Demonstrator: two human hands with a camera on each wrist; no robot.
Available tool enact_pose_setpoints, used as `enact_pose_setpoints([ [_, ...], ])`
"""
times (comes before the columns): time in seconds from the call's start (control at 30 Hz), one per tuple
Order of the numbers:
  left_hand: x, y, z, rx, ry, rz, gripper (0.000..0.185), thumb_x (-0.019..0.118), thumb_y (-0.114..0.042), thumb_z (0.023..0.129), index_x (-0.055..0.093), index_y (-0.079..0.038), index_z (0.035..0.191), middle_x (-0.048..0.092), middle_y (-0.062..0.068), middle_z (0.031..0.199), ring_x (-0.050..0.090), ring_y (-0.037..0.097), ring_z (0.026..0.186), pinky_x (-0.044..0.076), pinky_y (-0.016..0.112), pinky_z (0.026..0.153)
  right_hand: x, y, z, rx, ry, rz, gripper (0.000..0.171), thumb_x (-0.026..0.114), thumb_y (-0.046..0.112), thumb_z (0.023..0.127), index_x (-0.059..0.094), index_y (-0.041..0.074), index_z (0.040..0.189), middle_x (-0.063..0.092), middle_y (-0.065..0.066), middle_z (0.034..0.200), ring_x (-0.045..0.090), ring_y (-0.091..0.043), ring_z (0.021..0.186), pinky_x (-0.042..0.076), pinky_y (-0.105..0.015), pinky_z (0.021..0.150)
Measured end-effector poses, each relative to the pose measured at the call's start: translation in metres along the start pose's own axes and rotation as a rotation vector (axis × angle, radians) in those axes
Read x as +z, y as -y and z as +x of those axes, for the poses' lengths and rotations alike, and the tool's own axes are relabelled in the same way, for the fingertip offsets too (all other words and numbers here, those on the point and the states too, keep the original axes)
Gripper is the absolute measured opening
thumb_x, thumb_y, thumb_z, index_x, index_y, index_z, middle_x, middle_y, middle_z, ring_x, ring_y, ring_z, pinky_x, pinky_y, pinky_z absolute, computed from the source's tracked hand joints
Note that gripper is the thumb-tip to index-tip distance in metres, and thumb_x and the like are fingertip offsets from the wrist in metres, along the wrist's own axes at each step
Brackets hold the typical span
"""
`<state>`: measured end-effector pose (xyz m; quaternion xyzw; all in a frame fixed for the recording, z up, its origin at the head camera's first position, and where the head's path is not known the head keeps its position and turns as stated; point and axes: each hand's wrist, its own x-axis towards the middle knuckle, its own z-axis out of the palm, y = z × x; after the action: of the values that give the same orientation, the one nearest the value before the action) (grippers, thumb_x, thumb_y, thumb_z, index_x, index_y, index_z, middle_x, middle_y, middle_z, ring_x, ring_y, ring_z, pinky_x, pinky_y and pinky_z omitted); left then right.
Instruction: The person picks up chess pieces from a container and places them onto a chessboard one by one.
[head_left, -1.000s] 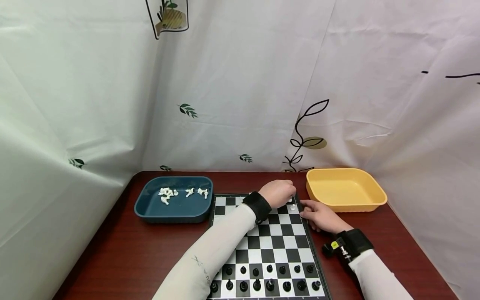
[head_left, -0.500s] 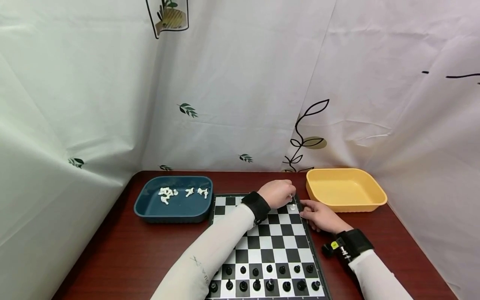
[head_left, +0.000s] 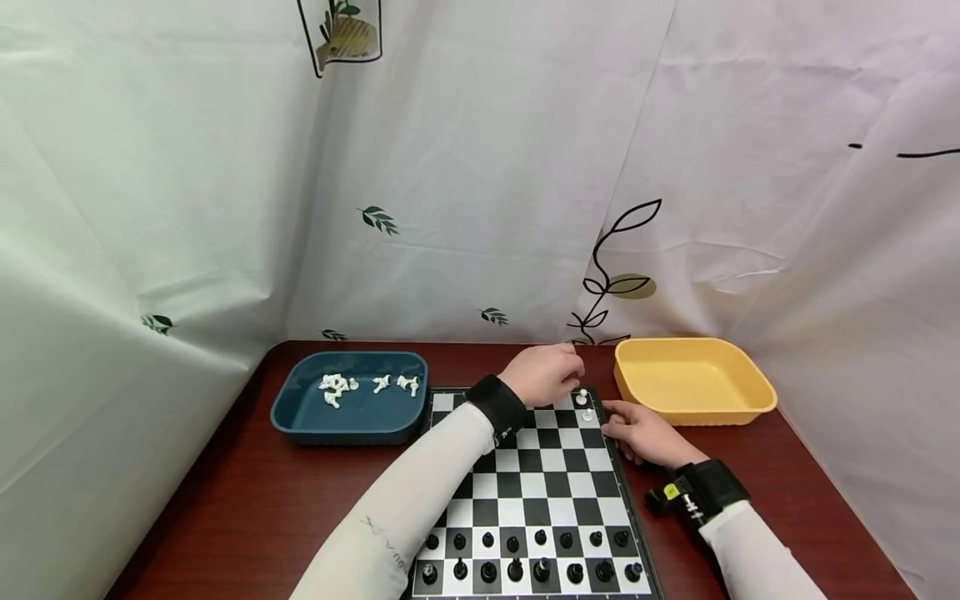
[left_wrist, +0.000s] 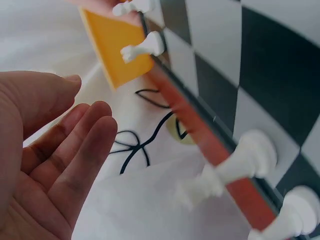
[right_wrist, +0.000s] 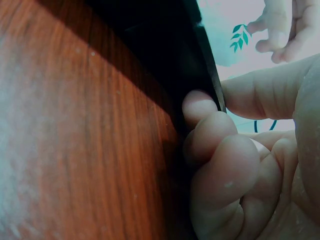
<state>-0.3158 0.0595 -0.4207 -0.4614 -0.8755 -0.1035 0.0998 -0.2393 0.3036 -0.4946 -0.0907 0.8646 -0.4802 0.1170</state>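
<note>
Your left hand (head_left: 542,375) hovers relaxed, holding nothing, over the white pieces (head_left: 582,402). Your right hand's (head_left: 641,433) grip pinches the chessboard (head_left: 540,492) edge. Sleeve lettering is unreadable.

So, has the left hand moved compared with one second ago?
Yes. The left hand has moved up and back, away from the white pieces at the chessboard corner, toward the curtain.

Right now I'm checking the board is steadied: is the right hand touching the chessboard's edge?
Touching. The right wrist view shows the right hand with thumb and curled fingers pinching the chessboard at its dark edge.
</note>
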Motion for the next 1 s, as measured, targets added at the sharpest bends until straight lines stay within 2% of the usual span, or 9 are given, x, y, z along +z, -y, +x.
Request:
enact_pose_setpoints([
  [0.3,-0.025,0.013,-0.022,-0.029,-0.076,-0.059,0.016,0.073,-0.021,0.111,0.082,-0.017,0.123,0.073,-0.001,0.117,0.071,0.011,0.1,0.057,0.025,0.088,-0.001,-0.001,0.001,0.032,0.001,-0.007,0.065,0.068,0.017,0.107,0.044,-0.013,0.159,0.058,-0.006,0.071,0.056,-0.022,0.055,0.049,-0.035,0.049],
  [0.57,-0.037,0.031,-0.044,-0.049,-0.128,-0.071,0.016,0.072,-0.017,0.111,0.081,-0.015,0.124,0.073,0.001,0.118,0.073,0.013,0.099,0.058,0.03,0.088,0.0,-0.003,0.001,0.028,0.005,-0.01,0.064,0.068,0.015,0.107,0.045,-0.012,0.16,0.059,-0.006,0.072,0.056,-0.021,0.055,0.049,-0.034,0.049],
  [1.0,-0.059,0.06,-0.074,-0.112,-0.221,-0.018,0.014,0.074,-0.018,0.109,0.085,-0.018,0.117,0.076,-0.004,0.109,0.073,0.011,0.092,0.059,0.029,0.077,-0.001,-0.005,0.004,0.022,0.008,-0.021,0.063,0.068,0.015,0.107,0.045,-0.012,0.159,0.058,-0.006,0.071,0.055,-0.022,0.054,0.048,-0.034,0.049],
])
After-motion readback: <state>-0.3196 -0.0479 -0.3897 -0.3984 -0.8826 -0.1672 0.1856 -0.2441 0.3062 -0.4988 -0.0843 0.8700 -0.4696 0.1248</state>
